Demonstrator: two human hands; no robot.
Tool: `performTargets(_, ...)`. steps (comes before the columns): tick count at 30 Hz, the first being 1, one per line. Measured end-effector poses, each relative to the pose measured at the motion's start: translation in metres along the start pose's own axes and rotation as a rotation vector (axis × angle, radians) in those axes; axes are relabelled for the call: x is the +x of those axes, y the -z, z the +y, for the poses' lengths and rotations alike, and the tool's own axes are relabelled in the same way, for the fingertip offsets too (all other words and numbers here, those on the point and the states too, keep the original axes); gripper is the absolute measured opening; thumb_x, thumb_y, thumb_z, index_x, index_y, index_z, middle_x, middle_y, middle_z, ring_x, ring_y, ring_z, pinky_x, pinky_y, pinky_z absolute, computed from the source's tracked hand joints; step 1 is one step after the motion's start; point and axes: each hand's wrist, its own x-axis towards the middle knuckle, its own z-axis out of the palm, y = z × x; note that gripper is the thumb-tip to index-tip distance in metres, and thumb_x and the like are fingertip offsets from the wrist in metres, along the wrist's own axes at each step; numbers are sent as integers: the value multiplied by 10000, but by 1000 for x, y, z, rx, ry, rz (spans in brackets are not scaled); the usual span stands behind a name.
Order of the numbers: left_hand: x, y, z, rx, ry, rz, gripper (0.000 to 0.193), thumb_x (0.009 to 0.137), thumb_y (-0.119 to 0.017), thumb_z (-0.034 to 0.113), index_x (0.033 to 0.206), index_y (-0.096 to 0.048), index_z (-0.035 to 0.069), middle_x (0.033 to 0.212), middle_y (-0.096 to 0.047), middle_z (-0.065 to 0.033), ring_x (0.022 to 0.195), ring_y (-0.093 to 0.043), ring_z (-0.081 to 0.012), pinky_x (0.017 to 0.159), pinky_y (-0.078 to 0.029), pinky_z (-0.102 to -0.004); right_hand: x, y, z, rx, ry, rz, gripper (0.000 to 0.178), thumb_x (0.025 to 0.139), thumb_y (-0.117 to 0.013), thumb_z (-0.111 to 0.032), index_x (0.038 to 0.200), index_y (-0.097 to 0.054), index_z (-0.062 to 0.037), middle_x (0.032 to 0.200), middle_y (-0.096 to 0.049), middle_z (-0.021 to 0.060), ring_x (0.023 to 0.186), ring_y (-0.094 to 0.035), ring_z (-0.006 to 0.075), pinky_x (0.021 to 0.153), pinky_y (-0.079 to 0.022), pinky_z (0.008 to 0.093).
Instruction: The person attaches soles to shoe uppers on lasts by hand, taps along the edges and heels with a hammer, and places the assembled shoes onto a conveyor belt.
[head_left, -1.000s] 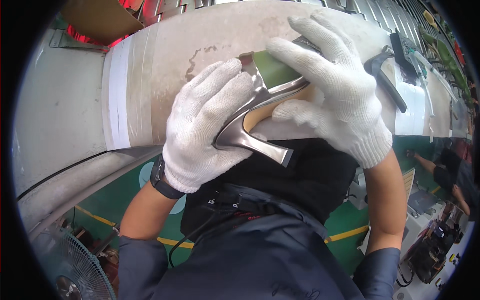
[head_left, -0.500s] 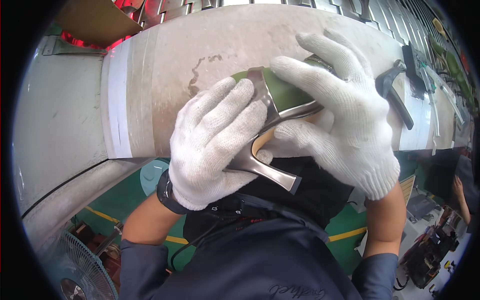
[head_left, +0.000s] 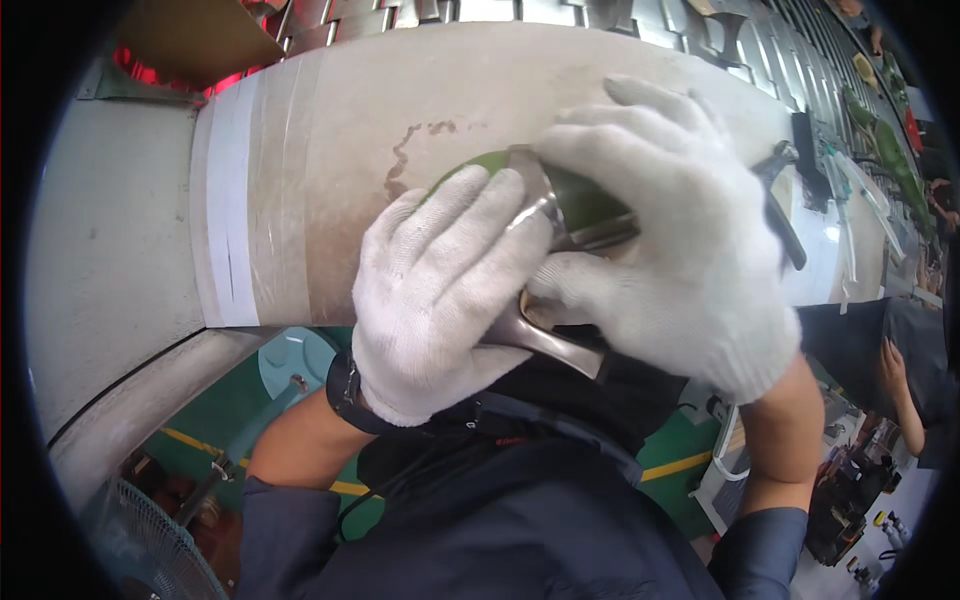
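Observation:
A metallic pewter-coloured high-heeled shoe (head_left: pixel 550 342) is held at the near edge of the worktable (head_left: pixel 370 90), its slim heel pointing down towards me. A green shoe last (head_left: pixel 590 203) shows inside the upper. My left hand (head_left: pixel 445 290), in a white knitted glove, is closed round the shoe on its left side, fingers over the upper. From the right, my gloved right hand (head_left: pixel 680 240) wraps round the other part of the shoe, thumb near the arch. It is somewhat blurred, and it hides much of that end of the shoe.
A hammer (head_left: pixel 783 215) lies on the table's right side, beside narrow tools. Along the far edge runs a slatted metal conveyor (head_left: pixel 560 12). At lower left are a fan (head_left: pixel 150 545) and a pale blue round stool (head_left: pixel 285 360). Another person's hand (head_left: pixel 893 368) shows at far right.
The shoe has turned slightly, its heel partly covered now. My right hand has shifted down and inward over it, and my left hand has moved slightly right. The view has shifted a little.

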Motion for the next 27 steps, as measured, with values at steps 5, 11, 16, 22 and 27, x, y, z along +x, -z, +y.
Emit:
performTargets(5,-2,1,6,76,67,-29,939,645,-981,370,1478,-679,58,1501,-670,-206,1384,-643,-420,1121,-484,-534,-21,-21,34,62,110,270,702,722,-977,-265,1348,-750,-42,1481,-670,258,1440,-599,453,1210,-481,519)
performTargets(11,25,25,20,-107,99,-230,1009,688,-1002,350,1546,-592,13,1575,-590,-280,1445,-573,-498,1211,-421,-570,-107,2,121,-58,-380,559,348,987,-685,-49,1327,-756,-16,1355,-732,215,1277,-710,367,1123,-552,442)
performTargets(16,85,0,17,-71,222,-379,985,784,-915,280,1613,-485,-31,1560,-587,-315,1459,-583,-464,1232,-455,-481,-120,14,120,-158,-395,278,545,934,-594,57,1451,-674,-97,1347,-682,239,1259,-678,422,1099,-543,454)
performTargets(22,113,-16,14,-54,310,-542,1074,802,-905,264,1713,-373,63,1470,-665,-292,1361,-672,-433,1173,-520,-448,-115,18,72,275,-324,289,309,971,-733,-8,1278,-702,-1,1068,-753,181,970,-765,334,929,-600,404)
performTargets(27,116,-18,14,-160,299,-527,1084,769,-920,167,1701,-386,19,1531,-635,-274,1406,-655,-394,1197,-507,-426,-102,13,51,1080,-583,501,247,1053,-716,-83,1275,-744,21,1200,-802,131,1132,-751,175,1021,-596,348)
